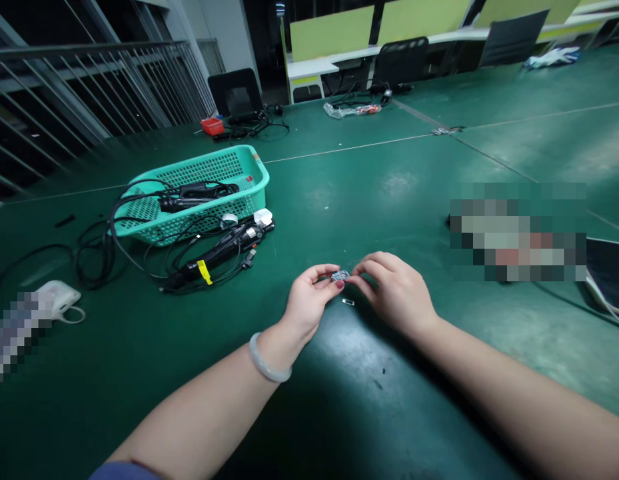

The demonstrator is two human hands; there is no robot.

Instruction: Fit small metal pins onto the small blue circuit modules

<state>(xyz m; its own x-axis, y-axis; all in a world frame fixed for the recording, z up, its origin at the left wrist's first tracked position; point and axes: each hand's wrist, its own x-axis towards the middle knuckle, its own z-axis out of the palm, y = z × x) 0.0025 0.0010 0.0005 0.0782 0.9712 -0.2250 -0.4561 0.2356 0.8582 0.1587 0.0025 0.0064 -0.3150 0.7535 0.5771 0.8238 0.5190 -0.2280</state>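
Observation:
My left hand (306, 297) is closed, pinching a small flat grey-and-white patterned piece (340, 275) between thumb and fingers; it looks like a tiny circuit board, but its kind is not clear. At the right edge of that piece, the thumb and fingertips of my right hand (392, 287) are pinched together on it. Just below the fingertips, a small rectangular part (348, 302) with a pale rim lies on the green table (309, 413). A pale bangle (268, 360) circles my left wrist.
At the left stands a turquoise basket (204, 217) holding black cabled devices. Before it lies a black corded tool (219, 252) with a yellow tag. A white device (59, 300) is at far left, a phone-like slab (609, 270) at right. Clear plastic packaging (346, 110) lies farther back.

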